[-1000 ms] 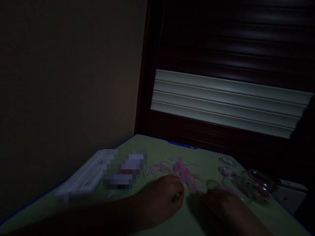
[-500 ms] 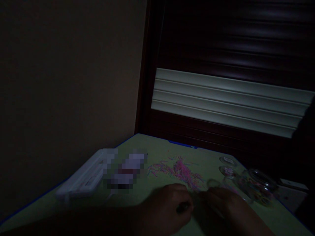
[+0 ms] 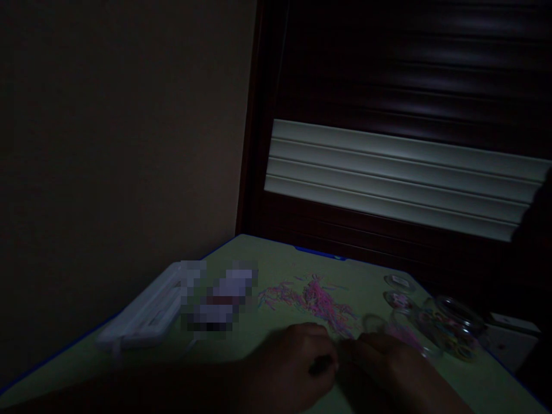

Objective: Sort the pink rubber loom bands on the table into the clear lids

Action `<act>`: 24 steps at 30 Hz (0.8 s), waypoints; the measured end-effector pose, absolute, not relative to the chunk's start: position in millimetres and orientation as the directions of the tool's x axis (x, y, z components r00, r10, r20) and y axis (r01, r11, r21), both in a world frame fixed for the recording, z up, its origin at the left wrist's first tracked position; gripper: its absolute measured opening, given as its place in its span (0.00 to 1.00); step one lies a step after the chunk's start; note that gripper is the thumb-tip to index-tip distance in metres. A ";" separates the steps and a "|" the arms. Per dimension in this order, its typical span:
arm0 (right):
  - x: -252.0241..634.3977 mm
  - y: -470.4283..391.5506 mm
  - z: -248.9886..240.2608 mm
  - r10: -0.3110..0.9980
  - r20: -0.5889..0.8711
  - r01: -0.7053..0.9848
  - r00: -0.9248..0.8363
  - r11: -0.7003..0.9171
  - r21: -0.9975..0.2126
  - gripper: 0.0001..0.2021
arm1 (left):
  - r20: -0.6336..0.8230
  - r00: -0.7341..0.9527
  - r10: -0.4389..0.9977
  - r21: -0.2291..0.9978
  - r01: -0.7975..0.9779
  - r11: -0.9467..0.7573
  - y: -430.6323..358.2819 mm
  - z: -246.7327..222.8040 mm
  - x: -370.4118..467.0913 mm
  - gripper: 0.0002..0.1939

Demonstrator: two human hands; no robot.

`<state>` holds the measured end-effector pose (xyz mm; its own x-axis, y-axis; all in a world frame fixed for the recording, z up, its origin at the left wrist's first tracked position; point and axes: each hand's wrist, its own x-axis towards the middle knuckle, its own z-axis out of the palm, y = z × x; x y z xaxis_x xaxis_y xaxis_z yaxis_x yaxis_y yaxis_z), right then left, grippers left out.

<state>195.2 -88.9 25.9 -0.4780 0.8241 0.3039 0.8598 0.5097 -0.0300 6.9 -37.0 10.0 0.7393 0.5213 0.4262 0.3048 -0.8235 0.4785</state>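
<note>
My left hand [image 3: 297,365] is curled closed low in the middle of the view. A dark patch shows inside its fist, and I cannot tell whether it is an object or a shadowed gap. Close to its right, my right hand [image 3: 394,368] has its fingers pressed together, their tips near the left hand. What these fingers hold, if anything, is too dark and small to make out. Just beyond both hands lies a loose pile of thin pink and pastel strips [image 3: 321,302]. A clear container with pink pieces [image 3: 405,333] is partly hidden behind my right hand.
A clear jar with colourful rings [image 3: 457,333] stands on the right of the pale green table [image 3: 276,253]. Left of it are a small round container [image 3: 399,300] and a clear lid [image 3: 399,282]. A white case [image 3: 142,316] and a blurred-out item [image 3: 224,299] lie left.
My right hand has shifted very slightly left, its fingertips closer to my left hand. My left hand has barely moved. The pile and containers stay put.
</note>
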 end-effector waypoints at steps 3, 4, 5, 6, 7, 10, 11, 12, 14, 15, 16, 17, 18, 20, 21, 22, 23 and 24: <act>195.1 -87.6 23.7 0.841 0.281 0.871 -0.463 0.490 -0.030 0.12 | 0.421 0.745 0.518 0.467 0.311 -0.828 -36.0 8.8 6.8 0.05; 195.5 -86.7 22.0 0.840 0.284 0.872 -0.463 0.488 -0.023 0.13 | 0.420 0.748 0.514 0.462 0.311 -0.830 -36.0 8.6 6.6 0.04; 196.0 -85.7 20.3 0.834 0.291 0.869 -0.469 0.494 -0.013 0.14 | 0.421 0.750 0.510 0.457 0.311 -0.833 -36.0 8.6 6.5 0.04; 196.6 -84.8 18.8 0.824 0.303 0.864 -0.480 0.504 -0.003 0.14 | 0.419 0.755 0.503 0.451 0.308 -0.838 -36.1 8.8 6.3 0.04; 197.0 -84.1 17.8 0.812 0.315 0.856 -0.492 0.517 0.006 0.13 | 0.419 0.760 0.496 0.446 0.304 -0.842 -36.2 9.2 6.2 0.04; 196.8 -84.1 18.8 0.809 0.308 0.852 -0.500 0.524 0.008 0.11 | 0.422 0.763 0.490 0.442 0.299 -0.846 -36.2 10.7 5.9 0.04; 196.2 -84.9 20.4 0.816 0.297 0.856 -0.496 0.516 0.012 0.10 | 0.422 0.763 0.490 0.443 0.299 -0.845 -36.0 11.0 5.9 0.04; 195.4 -86.0 22.3 0.824 0.283 0.861 -0.491 0.508 0.014 0.11 | 0.421 0.763 0.491 0.444 0.299 -0.845 -35.7 11.2 5.8 0.04; 193.6 -88.6 26.2 0.839 0.256 0.870 -0.480 0.492 0.017 0.12 | 0.419 0.764 0.491 0.441 0.301 -0.845 -35.3 11.1 5.8 0.04; 192.9 -89.8 27.8 0.845 0.248 0.874 -0.475 0.486 0.016 0.12 | 0.418 0.763 0.493 0.440 0.305 -0.845 -35.2 10.9 5.8 0.04; 192.3 -90.9 29.0 0.848 0.244 0.876 -0.470 0.481 0.014 0.12 | 0.419 0.760 0.496 0.438 0.309 -0.844 -35.3 10.8 5.8 0.04; 191.8 -91.7 29.8 0.852 0.240 0.878 -0.466 0.478 0.009 0.13 | 0.422 0.757 0.499 0.438 0.312 -0.843 -35.5 10.7 5.9 0.03; 191.4 -92.3 30.2 0.854 0.235 0.879 -0.465 0.477 0.007 0.12 | 0.423 0.755 0.502 0.439 0.314 -0.842 -35.9 10.7 5.9 0.04; 191.0 -92.3 30.3 0.856 0.233 0.881 -0.462 0.473 0.010 0.12 | 0.419 0.754 0.506 0.445 0.316 -0.838 -36.6 10.8 6.0 0.04; 191.0 -92.0 30.2 0.857 0.236 0.883 -0.458 0.468 0.012 0.13 | 0.416 0.754 0.508 0.448 0.316 -0.836 -36.8 10.8 6.0 0.04; 191.0 -91.5 30.1 0.858 0.237 0.885 -0.455 0.466 0.012 0.14 | 0.414 0.755 0.509 0.452 0.316 -0.835 -36.9 10.7 6.1 0.04; 191.0 -91.0 30.1 0.860 0.242 0.888 -0.449 0.460 0.012 0.14 | 0.414 0.754 0.510 0.453 0.315 -0.834 -36.9 10.5 6.1 0.04; 191.1 -90.6 30.1 0.861 0.249 0.891 -0.443 0.454 0.011 0.14 | 0.415 0.753 0.510 0.454 0.314 -0.834 -36.8 10.3 6.1 0.04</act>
